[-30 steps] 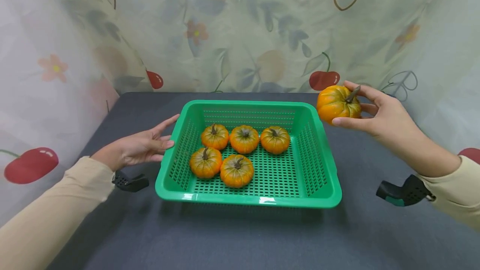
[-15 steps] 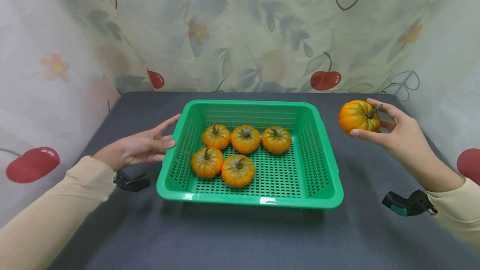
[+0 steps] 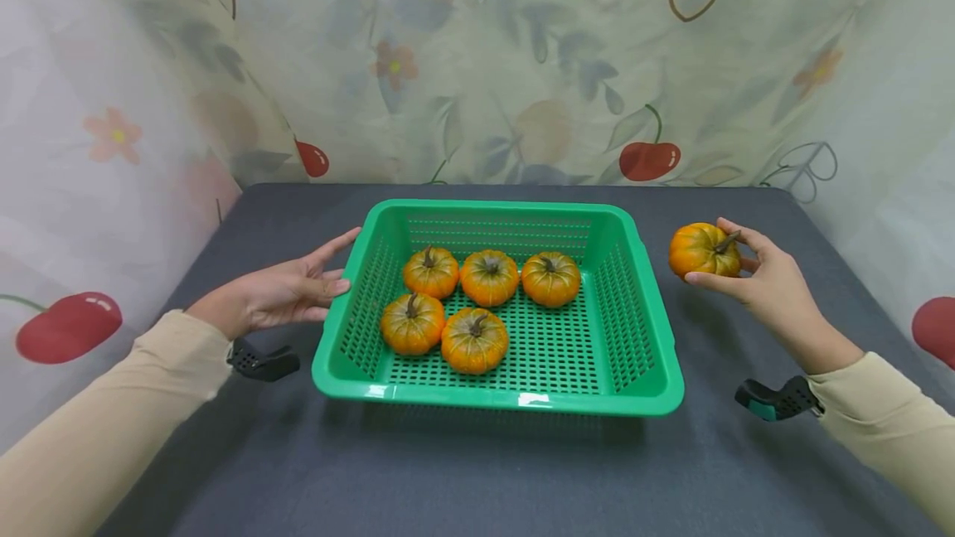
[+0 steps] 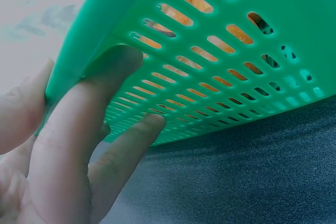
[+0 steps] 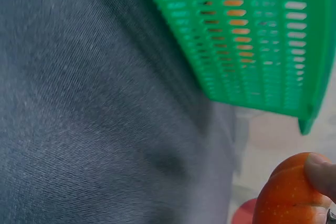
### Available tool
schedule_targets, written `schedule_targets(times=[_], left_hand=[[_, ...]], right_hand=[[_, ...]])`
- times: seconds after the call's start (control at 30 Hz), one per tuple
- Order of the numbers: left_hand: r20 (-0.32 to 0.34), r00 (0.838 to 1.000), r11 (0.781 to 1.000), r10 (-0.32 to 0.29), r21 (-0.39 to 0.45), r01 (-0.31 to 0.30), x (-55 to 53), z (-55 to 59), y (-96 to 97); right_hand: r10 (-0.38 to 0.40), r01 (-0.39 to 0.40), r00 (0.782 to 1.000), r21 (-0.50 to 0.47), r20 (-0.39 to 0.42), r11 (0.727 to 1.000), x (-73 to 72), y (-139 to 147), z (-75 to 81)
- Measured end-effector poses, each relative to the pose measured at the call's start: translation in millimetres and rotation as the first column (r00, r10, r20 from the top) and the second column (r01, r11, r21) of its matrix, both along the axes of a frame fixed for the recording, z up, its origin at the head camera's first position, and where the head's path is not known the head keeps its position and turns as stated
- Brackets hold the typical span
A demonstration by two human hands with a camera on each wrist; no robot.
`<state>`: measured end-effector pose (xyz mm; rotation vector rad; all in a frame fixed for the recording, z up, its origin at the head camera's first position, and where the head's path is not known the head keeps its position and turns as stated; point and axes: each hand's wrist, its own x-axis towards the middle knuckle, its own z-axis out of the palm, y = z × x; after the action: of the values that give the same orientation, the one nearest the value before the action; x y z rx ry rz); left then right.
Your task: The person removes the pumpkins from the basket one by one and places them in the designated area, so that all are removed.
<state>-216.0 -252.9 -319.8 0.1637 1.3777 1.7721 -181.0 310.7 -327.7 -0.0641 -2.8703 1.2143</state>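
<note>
A green slotted plastic basket (image 3: 634,313) stands in the middle of the dark table, with several small orange pumpkins (image 3: 474,341) inside, in its left and middle part. My left hand (image 3: 279,292) touches the basket's left side from outside; in the left wrist view its fingers (image 4: 128,148) reach below the rim against the slotted wall. To the right of the basket, my right hand (image 3: 772,288) holds another small pumpkin (image 3: 700,250) between thumb and fingers, above the table and apart from the basket. Its stem points toward the hand. The right wrist view shows this pumpkin (image 5: 289,198) only partly.
The dark cloth-covered table (image 3: 477,479) extends around the basket on all sides. Printed fabric (image 3: 477,65) hangs behind it and on both sides. A black device is strapped to each wrist.
The right hand has carried its pumpkin away from the basket's right rim, to the right and lower toward the table. The left hand and basket have stayed in place.
</note>
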Motion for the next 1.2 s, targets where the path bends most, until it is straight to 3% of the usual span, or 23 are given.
schedule_targets(times=[0.2,0.53,1.2], left_hand=[[-0.001,1.0,1.0,0.01,-0.007,-0.01,-0.4,-0.1,0.6],[0.002,1.0,1.0,0.01,0.005,-0.01,-0.6,-0.6,0.0],[-0.008,1.0,1.0,0.02,-0.022,-0.021,-0.6,-0.2,1.0]], right_hand=[[0.011,-0.01,1.0,-0.023,0.022,1.0,-11.7,0,-14.0],[0.04,-0.043,0.996,0.041,0.082,0.998,-28.2,4,-33.9],[0.074,-0.081,0.976,0.027,0.204,0.996,-39.2,11,-39.9]])
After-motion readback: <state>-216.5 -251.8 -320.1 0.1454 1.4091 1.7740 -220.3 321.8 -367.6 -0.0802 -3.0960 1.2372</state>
